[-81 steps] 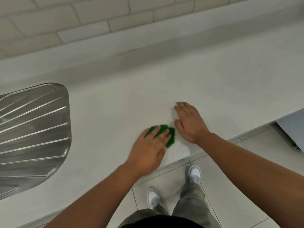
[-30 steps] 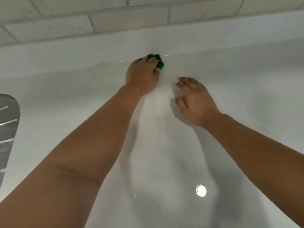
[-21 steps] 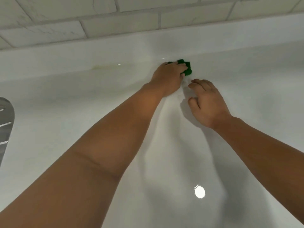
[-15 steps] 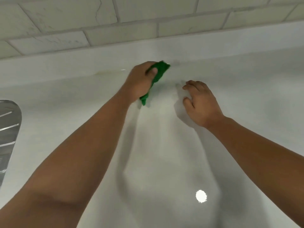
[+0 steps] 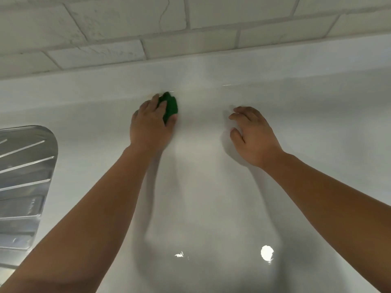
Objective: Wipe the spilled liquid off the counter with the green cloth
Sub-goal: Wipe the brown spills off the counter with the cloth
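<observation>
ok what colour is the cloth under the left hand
Plain green; the cloth shows best in head view.

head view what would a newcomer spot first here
The green cloth, the only bright colour, is held by the left hand at the back of the pale counter. The right hand rests on the counter beside it, and a ribbed metal drainboard shows at the left edge.
</observation>
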Demonstrator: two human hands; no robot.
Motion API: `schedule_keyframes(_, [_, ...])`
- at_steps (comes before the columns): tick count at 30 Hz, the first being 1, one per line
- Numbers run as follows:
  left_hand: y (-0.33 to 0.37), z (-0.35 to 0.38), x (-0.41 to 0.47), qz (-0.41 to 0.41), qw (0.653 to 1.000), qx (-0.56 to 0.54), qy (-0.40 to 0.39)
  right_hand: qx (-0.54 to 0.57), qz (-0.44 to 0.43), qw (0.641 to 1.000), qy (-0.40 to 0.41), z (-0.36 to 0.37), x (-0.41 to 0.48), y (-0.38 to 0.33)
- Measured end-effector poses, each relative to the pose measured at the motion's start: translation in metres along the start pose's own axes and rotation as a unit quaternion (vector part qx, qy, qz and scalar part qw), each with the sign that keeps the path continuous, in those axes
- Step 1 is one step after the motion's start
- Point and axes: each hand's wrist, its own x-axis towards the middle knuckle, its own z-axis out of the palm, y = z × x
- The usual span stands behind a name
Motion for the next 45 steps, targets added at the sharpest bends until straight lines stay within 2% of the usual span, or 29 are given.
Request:
schedule_keyframes(5, [-0.054,-0.005,0.018,-0.147,0.986,0.053,0.065,-0.010,0.020,1.000,0.004,0.006,0.002,-0.003])
schedule_keyframes(7, [-0.050,-0.004,0.029,-0.189,0.979,0.054,0.060,-0.017,0.029,0.999,0.007,0.006,0.000,-0.002])
schedule_keyframes(10, [-0.015,0.001,0.038,-0.206,0.975,0.067,0.051,-0.022,0.041,0.999,0.005,0.003,-0.005,-0.001])
schedule_keyframes(15, [0.063,0.013,0.043,-0.140,0.987,0.070,0.029,-0.035,0.036,0.999,0.017,0.000,-0.016,0.000])
schedule_keyframes(19, [0.116,0.024,0.049,-0.022,0.999,0.030,0.019,-0.050,0.037,0.998,0.022,-0.004,-0.025,0.003])
schedule_keyframes(22, [0.120,0.025,0.050,0.064,0.998,0.014,0.005,-0.073,0.032,0.997,0.016,-0.004,-0.029,0.004])
schedule_keyframes(24, [0.101,0.021,0.048,0.070,0.997,0.019,-0.005,-0.091,0.032,0.995,0.001,-0.003,-0.029,0.002])
schedule_keyframes(29, [-0.003,0.002,0.032,-0.075,0.994,0.067,0.044,-0.130,0.033,0.990,-0.031,-0.002,-0.023,-0.002])
schedule_keyframes(32, [-0.061,-0.009,0.023,-0.181,0.978,0.081,0.057,-0.132,0.046,0.989,-0.038,-0.006,-0.026,0.000])
schedule_keyframes(36, [-0.098,-0.017,0.027,-0.286,0.953,0.086,0.059,-0.121,0.064,0.990,-0.032,-0.020,-0.032,0.007])
schedule_keyframes(42, [-0.108,-0.023,0.032,-0.373,0.922,0.099,0.038,-0.119,0.070,0.990,-0.032,-0.034,-0.043,0.020])
schedule_keyframes(45, [-0.083,-0.019,0.037,-0.332,0.937,0.102,0.023,-0.122,0.066,0.990,-0.036,-0.035,-0.045,0.022])
